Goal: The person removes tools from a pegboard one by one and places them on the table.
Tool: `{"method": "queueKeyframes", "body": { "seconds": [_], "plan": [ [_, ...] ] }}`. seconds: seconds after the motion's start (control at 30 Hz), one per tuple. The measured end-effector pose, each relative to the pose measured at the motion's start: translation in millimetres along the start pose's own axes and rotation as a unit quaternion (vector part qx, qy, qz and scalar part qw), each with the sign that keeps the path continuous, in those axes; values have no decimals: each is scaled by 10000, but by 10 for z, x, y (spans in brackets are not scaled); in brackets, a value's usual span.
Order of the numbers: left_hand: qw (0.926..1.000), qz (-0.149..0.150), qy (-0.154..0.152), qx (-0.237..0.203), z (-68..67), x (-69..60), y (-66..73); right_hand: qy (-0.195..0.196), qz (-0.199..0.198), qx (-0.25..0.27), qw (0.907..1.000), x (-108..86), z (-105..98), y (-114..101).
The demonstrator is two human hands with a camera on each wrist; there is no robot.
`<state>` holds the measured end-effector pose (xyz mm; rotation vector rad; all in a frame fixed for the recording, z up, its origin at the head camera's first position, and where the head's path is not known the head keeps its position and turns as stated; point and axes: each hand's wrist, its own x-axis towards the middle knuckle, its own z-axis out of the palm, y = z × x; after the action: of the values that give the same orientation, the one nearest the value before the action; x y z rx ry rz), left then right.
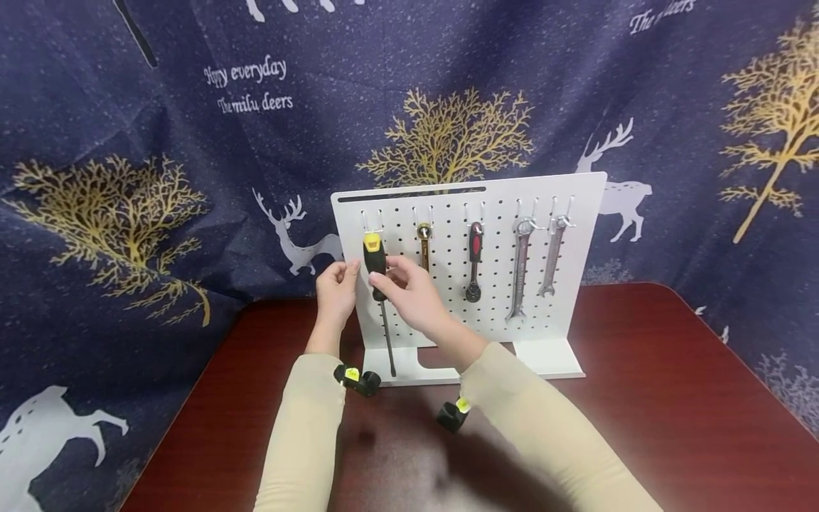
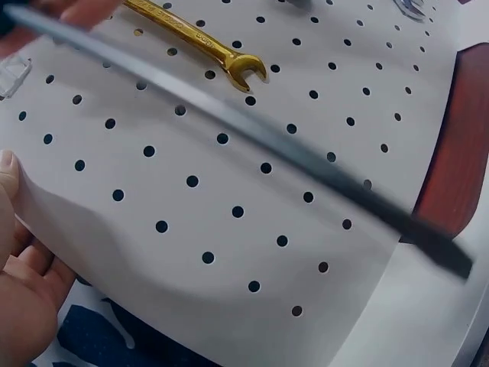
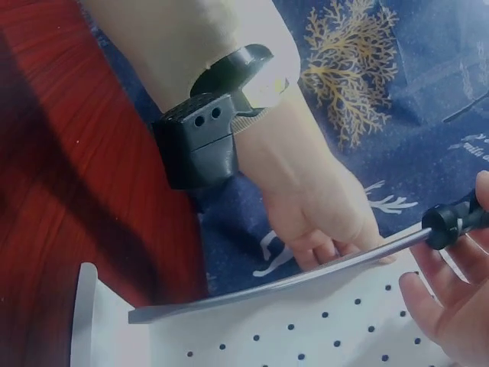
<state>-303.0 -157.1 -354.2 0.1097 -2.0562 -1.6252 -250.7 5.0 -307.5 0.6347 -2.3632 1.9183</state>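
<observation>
My right hand (image 1: 414, 295) holds a screwdriver (image 1: 375, 259) by its black handle with the yellow end. The screwdriver hangs point down in front of the left side of a white pegboard (image 1: 499, 313). In the left wrist view its long metal shaft (image 2: 229, 115) crosses in front of the holes and ends in a flat tip. My left hand (image 1: 336, 291) grips the board's left edge, with the thumb in front and fingers behind it. A white hook (image 1: 373, 229) is at the top of the handle; whether the two touch, I cannot tell.
To the right on the pegboard hang a gold wrench (image 1: 425, 245), a ratchet (image 1: 474, 263) with a red and black handle, and two silver wrenches, one larger (image 1: 520, 270) and one smaller (image 1: 552, 263). The board's base stands on a red-brown table (image 1: 640, 398) before a patterned cloth.
</observation>
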Motion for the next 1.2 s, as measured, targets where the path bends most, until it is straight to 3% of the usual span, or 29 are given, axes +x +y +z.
{"method": "queueKeyframes", "body": {
  "seconds": [0.2, 0.57, 0.93, 1.2],
  "plan": [
    [10000, -36, 38, 12, -11, -5, -17, -53, -138, -54, 9999, -124, -132, -3],
    [9999, -27, 84, -83, -43, -2, -74, 268, -212, -97, 9994, -380, -458, 150],
    [9998, -36, 100, -174, -14, -16, -35, 526, 214, -408, 9976, -604, -938, 351],
    [9997, -11, 119, -236, 26, -29, -41, 604, 284, -792, 9946, -794, -1253, 472]
  ]
}}
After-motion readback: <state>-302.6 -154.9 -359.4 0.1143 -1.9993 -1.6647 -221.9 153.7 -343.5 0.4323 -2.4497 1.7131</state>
